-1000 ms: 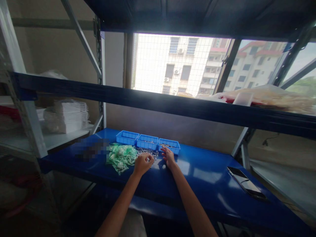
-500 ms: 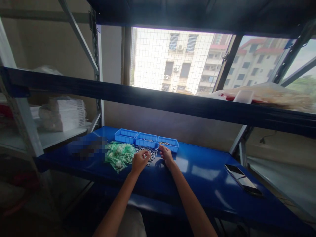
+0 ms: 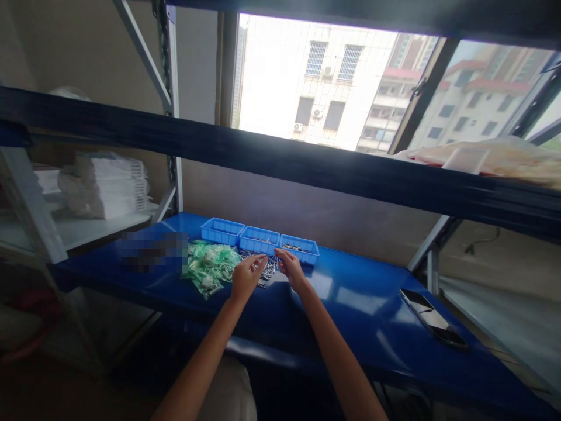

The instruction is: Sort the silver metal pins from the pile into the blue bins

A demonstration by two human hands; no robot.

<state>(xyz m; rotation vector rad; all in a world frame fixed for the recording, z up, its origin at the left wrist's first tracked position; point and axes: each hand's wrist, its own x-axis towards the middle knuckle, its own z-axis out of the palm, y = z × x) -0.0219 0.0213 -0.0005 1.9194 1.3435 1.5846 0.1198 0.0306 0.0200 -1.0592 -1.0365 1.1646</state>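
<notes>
My left hand is over the left part of a pile of small silver screw-like metal pieces, its fingers curled and pinched together. Whatever lies between those fingertips is too small to name. Close by on the right, my right hand is closed too, thumb and forefinger meeting in front of the right blue bin. A thin silver piece shows at its fingertips, but I cannot tell whether it is held or lies behind them. More metal pieces lie in the middle blue bin and the right one.
Green plastic bags lie heaped left of the pile, near a third blue bin. A phone rests at the right of the blue table. A dark blue shelf beam crosses above.
My right hand has drawn back from the right bin's front corner toward the left hand and the pile. The left hand's fingers have straightened somewhat. The camera view has tilted slightly down.
</notes>
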